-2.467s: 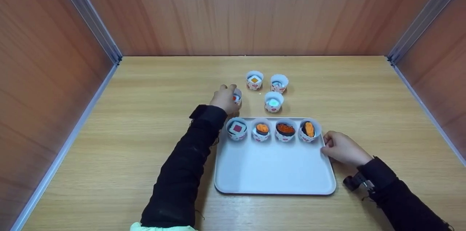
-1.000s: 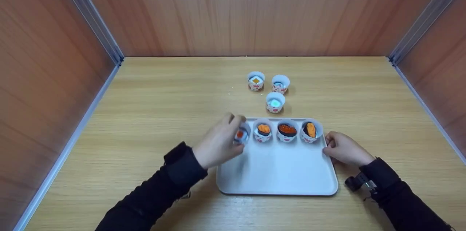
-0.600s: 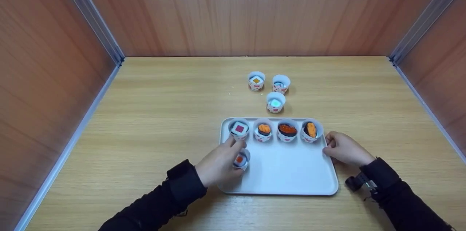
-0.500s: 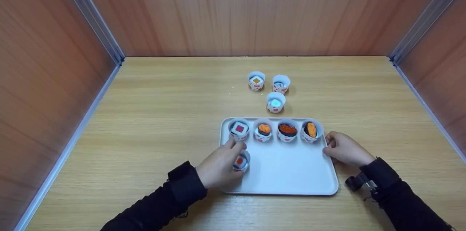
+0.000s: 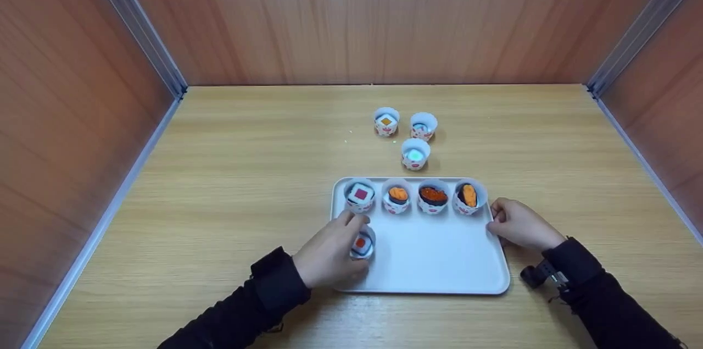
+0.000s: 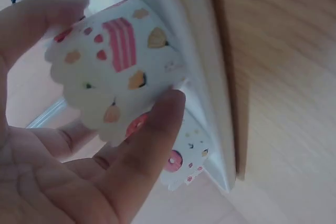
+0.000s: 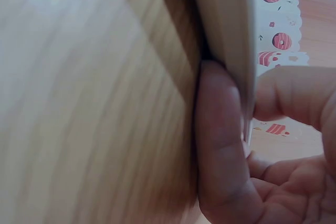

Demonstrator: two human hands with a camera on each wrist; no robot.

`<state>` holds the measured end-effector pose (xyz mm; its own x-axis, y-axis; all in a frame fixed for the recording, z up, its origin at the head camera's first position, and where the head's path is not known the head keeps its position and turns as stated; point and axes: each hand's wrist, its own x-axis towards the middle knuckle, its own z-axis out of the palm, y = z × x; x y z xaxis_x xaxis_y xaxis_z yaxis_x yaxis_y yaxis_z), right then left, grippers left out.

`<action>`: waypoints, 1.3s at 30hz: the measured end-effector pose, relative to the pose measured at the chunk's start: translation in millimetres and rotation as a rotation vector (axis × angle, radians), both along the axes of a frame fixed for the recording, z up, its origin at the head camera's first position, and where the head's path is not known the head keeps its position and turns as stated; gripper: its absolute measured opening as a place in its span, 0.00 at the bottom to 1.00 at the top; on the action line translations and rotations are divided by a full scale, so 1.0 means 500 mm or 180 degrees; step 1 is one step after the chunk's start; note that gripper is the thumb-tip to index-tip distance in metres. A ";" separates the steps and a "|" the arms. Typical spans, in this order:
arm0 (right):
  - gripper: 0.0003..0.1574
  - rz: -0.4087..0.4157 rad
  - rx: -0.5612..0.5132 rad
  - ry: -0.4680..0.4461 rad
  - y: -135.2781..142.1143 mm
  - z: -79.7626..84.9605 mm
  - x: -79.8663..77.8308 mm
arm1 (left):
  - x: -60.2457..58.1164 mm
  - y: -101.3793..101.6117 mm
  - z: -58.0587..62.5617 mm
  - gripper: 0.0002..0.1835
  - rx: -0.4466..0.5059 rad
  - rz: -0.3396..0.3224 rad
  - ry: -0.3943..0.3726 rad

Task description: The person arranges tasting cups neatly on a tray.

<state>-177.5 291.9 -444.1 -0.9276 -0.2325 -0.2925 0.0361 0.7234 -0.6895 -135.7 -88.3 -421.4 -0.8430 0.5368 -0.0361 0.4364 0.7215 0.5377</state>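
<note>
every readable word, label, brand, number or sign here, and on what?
None readable.
Cupcake liner in the left hand: printed pictures, no legible words; a faint pink print is too blurred to read.
Tray: no lettering visible.
Right-wrist camera: any marking too small to read.

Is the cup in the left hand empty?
No, not empty: the head view shows a piece with an orange-red top inside the cup.

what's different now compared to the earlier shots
The left hand brought the cup with the orange-red square from the table beyond the tray toward the person, to the tray's left side, nearer than the magenta-square cup; it still holds it. Unchanged: right hand on the tray's right edge, four cups in the far row, three cups beyond the tray.
</note>
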 end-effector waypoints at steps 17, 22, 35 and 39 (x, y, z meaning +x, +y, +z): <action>0.12 -0.0026 0.0051 -0.0117 -0.001 0.005 -0.007 | -0.065 -0.057 0.011 0.32 0.0562 0.1176 0.0032; 0.12 -0.0040 0.0037 -0.0121 -0.002 0.003 -0.007 | -0.092 -0.067 -0.016 0.38 0.0351 0.1372 -0.0322; 0.13 0.0000 -0.0116 -0.0159 0.002 0.000 -0.007 | -0.111 -0.056 -0.032 0.20 0.0385 0.1103 -0.0466; 0.12 -0.0017 -0.0286 -0.0319 0.010 0.002 -0.012 | -0.109 -0.050 -0.033 0.21 0.0316 0.1097 -0.0486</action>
<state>-183.6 296.8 -443.0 -0.8961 -0.2570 -0.3619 0.1117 0.6585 -0.7443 -190.4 -113.3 -437.7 -0.9634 0.2303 -0.1373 0.0870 0.7530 0.6523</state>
